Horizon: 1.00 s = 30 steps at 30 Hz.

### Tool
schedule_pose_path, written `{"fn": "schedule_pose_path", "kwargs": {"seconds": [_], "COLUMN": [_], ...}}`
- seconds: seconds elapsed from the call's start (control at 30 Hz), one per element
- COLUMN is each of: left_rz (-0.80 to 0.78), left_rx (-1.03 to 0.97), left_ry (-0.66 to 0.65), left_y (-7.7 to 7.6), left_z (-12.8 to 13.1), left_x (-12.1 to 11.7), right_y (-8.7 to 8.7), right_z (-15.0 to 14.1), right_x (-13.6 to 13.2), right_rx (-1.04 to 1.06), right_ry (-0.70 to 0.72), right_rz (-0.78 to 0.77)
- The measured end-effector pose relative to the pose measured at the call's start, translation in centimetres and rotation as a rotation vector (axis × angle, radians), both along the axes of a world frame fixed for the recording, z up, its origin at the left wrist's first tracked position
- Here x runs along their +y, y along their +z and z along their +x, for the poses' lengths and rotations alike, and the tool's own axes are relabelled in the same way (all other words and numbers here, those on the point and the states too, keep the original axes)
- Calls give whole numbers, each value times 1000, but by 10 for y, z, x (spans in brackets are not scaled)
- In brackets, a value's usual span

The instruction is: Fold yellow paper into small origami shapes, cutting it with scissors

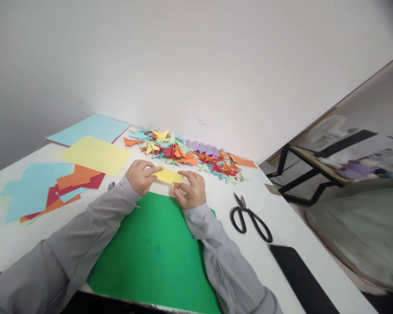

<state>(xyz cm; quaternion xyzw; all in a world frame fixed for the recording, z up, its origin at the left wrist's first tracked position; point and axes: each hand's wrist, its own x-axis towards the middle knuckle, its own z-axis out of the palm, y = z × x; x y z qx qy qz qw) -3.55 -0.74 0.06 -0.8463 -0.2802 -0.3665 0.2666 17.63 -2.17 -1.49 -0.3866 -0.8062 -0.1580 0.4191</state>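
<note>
Paper (168,175), small and yellow, spans left hand (140,178) and right hand (193,190), each pinching an end, near the far edge of the green sheet (153,250); it looks light, thin, easily creased, best held by its ends.

The left hand (140,178) pinches the left end of the slip (168,175); the right hand (192,189) pinches its right end. The left forearm (88,231) and right forearm (221,253), both grey-sleeved, converge on the slip from its near side.
</note>
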Motion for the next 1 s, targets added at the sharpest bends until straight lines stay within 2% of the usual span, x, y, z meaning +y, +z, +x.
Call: {"fn": "schedule_pose_path", "kwargs": {"seconds": [0.57,0.77,0.87,0.93,1.0], "left_rz": [15,25,55,66,70], "left_rx": [-34,-53,-99,-122,-144], "left_ry": [38,68,80,77,69], "left_y": [2,3,5,7,9], "left_z": [-3,-4,-3,-1,1], "left_x": [2,1,-1,-4,-6], "right_y": [-2,-2,-1,-2,-3], "right_z": [2,6,5,2,-4], "right_x": [3,3,2,1,-1], "right_rx": [102,209,394,562,728], "right_ry": [7,48,46,70,147], "right_rz": [16,11,-84,-241,-460]}}
